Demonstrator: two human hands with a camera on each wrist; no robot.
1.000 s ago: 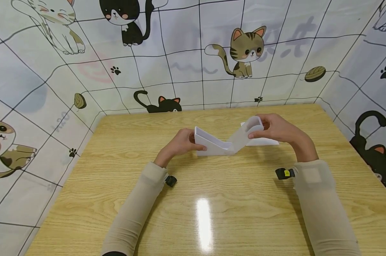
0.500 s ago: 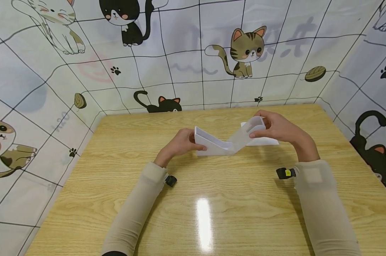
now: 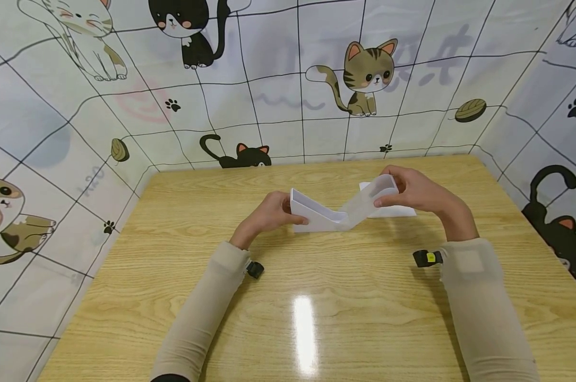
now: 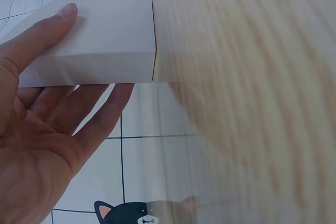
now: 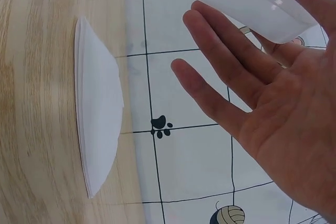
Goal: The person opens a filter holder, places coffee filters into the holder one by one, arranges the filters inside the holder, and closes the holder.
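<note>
A white open-topped box (image 3: 315,220) sits on the wooden table, its left end gripped by my left hand (image 3: 267,213). In the left wrist view, the thumb lies on one side of the box and the fingers are behind its edge. My right hand (image 3: 414,190) pinches the rounded end of a frosted, see-through cover (image 3: 359,207) between thumb and fingers. That cover slants up to the right, its lower end meeting the right end of the box in a V. Behind the right hand lies a stack of folded white paper (image 3: 396,212), its layers visible in the right wrist view.
The pale wooden table (image 3: 249,318) spreads around the hands. Behind and beside it hangs a white cloth (image 3: 268,106) printed with cats and grid lines. Both sleeves carry small black wrist cameras, one of them (image 3: 426,258) at the right cuff.
My right hand has shifted slightly right, carrying the raised end of the cover with it, so the cover tilts a little further outward. The left hand and box have stayed still.
</note>
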